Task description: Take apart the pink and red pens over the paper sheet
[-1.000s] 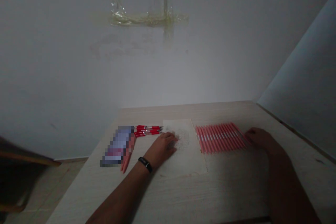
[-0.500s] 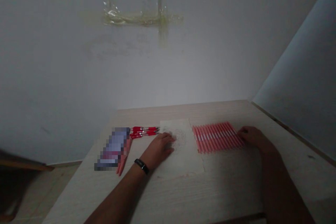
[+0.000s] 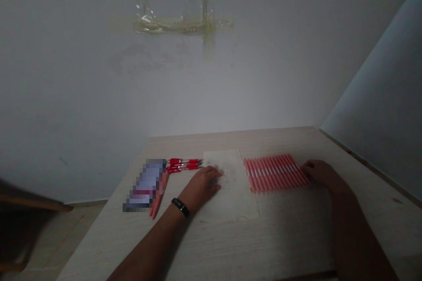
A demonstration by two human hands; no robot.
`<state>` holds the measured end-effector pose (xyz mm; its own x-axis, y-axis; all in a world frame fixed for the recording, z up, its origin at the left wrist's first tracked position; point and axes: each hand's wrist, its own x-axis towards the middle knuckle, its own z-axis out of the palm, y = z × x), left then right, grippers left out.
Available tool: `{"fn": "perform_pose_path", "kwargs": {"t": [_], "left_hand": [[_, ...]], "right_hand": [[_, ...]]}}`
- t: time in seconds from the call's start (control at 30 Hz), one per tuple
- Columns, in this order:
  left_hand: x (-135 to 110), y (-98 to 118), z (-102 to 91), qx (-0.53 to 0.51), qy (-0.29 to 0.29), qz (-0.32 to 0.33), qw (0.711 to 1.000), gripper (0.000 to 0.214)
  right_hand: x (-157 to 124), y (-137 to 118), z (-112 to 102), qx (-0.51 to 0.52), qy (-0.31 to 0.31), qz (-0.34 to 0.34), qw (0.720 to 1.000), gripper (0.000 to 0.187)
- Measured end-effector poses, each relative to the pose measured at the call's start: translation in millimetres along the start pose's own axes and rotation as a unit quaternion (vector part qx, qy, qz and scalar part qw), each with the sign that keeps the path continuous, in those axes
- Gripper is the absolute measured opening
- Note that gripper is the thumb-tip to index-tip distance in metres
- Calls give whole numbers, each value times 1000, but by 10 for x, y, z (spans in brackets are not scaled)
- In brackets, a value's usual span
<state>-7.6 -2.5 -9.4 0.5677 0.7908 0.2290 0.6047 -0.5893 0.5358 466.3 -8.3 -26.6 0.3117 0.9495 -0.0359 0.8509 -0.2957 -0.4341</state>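
Open, empty left hand (image 3: 201, 188) resting flat on the near-left part of the paper sheet (image 3: 235, 199); open, empty right hand (image 3: 323, 175) at the end of the slanted row of pink pens (image 3: 275, 173) right of the sheet; red pens (image 3: 183, 165) bunched left of the sheet.

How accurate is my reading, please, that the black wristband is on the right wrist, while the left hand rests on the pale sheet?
The black wristband is on the left wrist, as the head view shows; the left hand does rest on the pale sheet.
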Motion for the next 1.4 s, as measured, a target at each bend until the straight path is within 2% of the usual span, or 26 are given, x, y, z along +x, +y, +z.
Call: {"fn": "perform_pose_path", "kwargs": {"t": [0.4, 0.83, 1.0, 1.1, 1.17, 1.4], "left_hand": [[-6, 1, -13, 4, 6, -6, 1000, 29], [2, 16, -26, 8, 0, -7, 1000, 28], [-8, 9, -32, 14, 4, -9, 1000, 27], [-20, 11, -26, 32, 17, -30, 999, 26], [-26, 15, -23, 47, 23, -52, 997, 25], [-44, 27, -131, 101, 4, -166, 981, 20]], "right_hand": [[32, 56, 38, -14, 7, -2, 1000, 23], [18, 58, 17, -2, -20, 22, 1000, 26], [17, 10, -12, -34, 45, 8, 998, 27], [1, -200, 10, -46, 66, -7, 997, 28], [-41, -461, 49, -49, 71, -37, 996, 27], [-418, -1718, 180, -34, 15, -205, 978, 18]]}}
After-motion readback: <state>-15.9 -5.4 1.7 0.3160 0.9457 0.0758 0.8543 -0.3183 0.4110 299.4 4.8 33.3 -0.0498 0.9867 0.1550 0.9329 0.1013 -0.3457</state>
